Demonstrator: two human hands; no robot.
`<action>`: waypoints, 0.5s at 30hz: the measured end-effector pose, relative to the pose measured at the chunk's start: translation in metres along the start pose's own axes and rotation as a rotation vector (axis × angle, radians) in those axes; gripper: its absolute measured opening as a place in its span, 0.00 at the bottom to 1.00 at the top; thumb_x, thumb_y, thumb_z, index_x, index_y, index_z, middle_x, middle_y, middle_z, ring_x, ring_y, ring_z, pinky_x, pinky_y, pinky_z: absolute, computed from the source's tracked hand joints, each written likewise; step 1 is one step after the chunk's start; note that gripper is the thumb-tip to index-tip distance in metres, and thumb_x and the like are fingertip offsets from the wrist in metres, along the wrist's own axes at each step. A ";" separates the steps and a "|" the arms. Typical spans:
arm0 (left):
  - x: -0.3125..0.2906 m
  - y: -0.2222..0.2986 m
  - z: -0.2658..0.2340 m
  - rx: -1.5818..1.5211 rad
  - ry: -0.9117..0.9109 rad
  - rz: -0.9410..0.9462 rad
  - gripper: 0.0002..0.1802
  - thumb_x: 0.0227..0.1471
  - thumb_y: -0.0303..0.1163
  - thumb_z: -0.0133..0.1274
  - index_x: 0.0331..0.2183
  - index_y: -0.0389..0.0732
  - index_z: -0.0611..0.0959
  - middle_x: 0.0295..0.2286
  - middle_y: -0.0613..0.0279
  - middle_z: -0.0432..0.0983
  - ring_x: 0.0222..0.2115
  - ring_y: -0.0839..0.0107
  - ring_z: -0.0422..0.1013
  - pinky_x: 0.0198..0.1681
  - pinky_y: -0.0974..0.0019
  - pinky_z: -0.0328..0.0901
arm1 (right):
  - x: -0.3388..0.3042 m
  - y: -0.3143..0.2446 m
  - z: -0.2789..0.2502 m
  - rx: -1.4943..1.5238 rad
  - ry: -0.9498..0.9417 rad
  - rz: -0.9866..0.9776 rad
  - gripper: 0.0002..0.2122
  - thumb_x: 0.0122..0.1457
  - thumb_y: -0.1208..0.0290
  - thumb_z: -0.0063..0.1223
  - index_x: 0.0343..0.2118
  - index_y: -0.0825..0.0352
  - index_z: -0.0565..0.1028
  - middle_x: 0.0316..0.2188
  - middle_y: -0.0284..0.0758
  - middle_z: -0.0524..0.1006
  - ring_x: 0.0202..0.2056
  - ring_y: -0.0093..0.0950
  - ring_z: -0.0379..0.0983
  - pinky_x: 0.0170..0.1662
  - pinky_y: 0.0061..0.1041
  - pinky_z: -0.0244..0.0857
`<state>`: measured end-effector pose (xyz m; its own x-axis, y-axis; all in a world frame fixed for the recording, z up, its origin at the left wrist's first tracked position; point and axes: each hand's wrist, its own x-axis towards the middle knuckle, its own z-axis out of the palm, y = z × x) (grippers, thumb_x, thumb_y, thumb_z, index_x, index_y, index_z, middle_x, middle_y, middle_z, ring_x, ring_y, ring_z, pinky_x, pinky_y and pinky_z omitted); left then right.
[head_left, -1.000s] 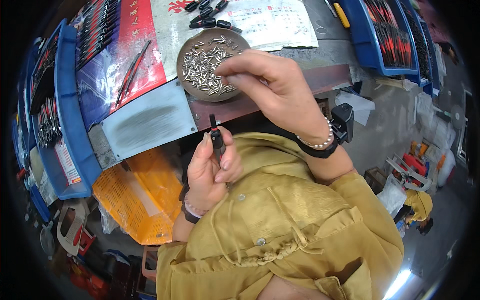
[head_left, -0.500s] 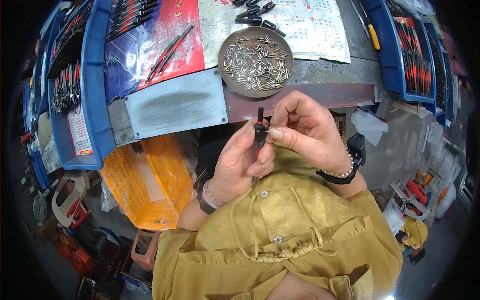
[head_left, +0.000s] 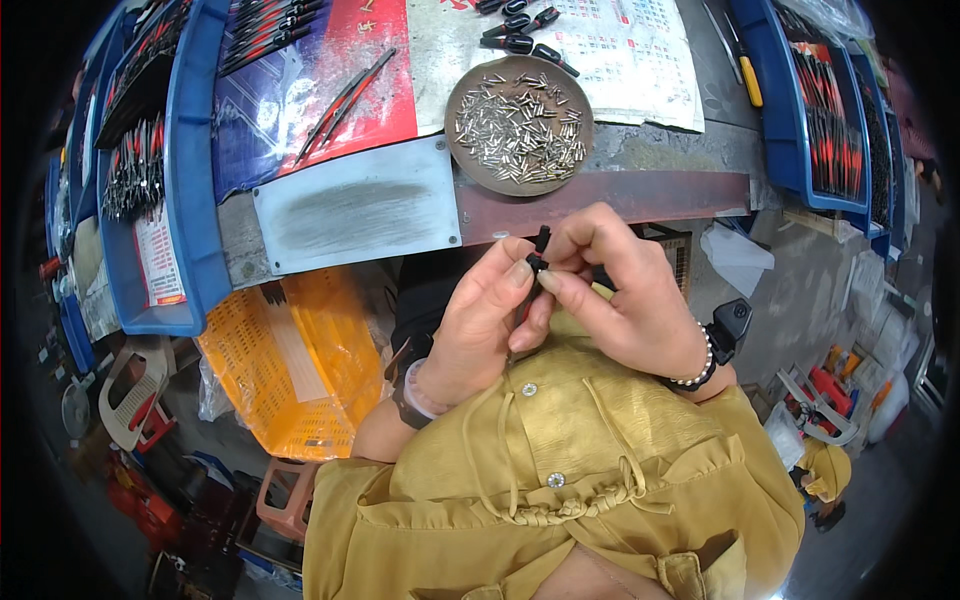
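Just off the near edge of the desk [head_left: 660, 150], at 6 o'clock from the bowl [head_left: 508, 189], the tool [head_left: 543, 238] is held up in the air. The left hand [head_left: 485, 310] has its grip closed round the tool's lower part. The right hand [head_left: 630, 305] has its grip pinched narrow, thumb and finger against the tool's side at about 3 o'clock; whether anything small sits between them, I cannot tell. Pins [head_left: 520, 130] fill the bowl.

With the desk not under the hands, a slack pinch could let a small part drop onto the shirt [head_left: 650, 430]. The fingertips crowd the spot, so a part going in crooked might be missed, and a sideways push from the right could twist the tool.

The tool's black end points away from the wearer, between 12 and 1 o'clock; its long axis runs back toward 6 to 7 o'clock, mostly behind fingers.
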<state>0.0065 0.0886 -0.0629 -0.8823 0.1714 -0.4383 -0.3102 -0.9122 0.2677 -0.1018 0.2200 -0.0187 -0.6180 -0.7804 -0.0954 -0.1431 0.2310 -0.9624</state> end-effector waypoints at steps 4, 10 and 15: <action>-0.001 0.000 0.001 -0.062 -0.004 -0.032 0.10 0.61 0.37 0.44 0.41 0.45 0.68 0.22 0.63 0.67 0.16 0.82 0.56 0.20 0.80 0.53 | 0.002 0.005 -0.004 0.350 -0.060 0.133 0.10 0.55 0.83 0.47 0.40 0.72 0.63 0.26 0.35 0.73 0.28 0.21 0.75 0.33 0.19 0.68; -0.001 0.000 -0.001 -0.062 -0.023 -0.025 0.10 0.61 0.38 0.44 0.41 0.44 0.68 0.23 0.63 0.69 0.16 0.82 0.57 0.20 0.80 0.54 | 0.002 0.012 -0.005 0.499 -0.099 0.247 0.15 0.56 0.80 0.50 0.45 0.71 0.61 0.25 0.31 0.72 0.29 0.19 0.72 0.33 0.19 0.65; -0.001 -0.001 -0.003 -0.038 -0.065 -0.054 0.11 0.61 0.38 0.44 0.41 0.43 0.68 0.23 0.64 0.69 0.14 0.83 0.56 0.19 0.81 0.53 | 0.001 0.026 -0.007 0.228 -0.182 0.059 0.10 0.57 0.75 0.51 0.40 0.72 0.68 0.24 0.30 0.71 0.29 0.17 0.67 0.33 0.18 0.62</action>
<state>0.0088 0.0880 -0.0649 -0.8861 0.2434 -0.3944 -0.3455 -0.9142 0.2121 -0.1115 0.2292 -0.0417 -0.4683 -0.8656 -0.1775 0.0791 0.1590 -0.9841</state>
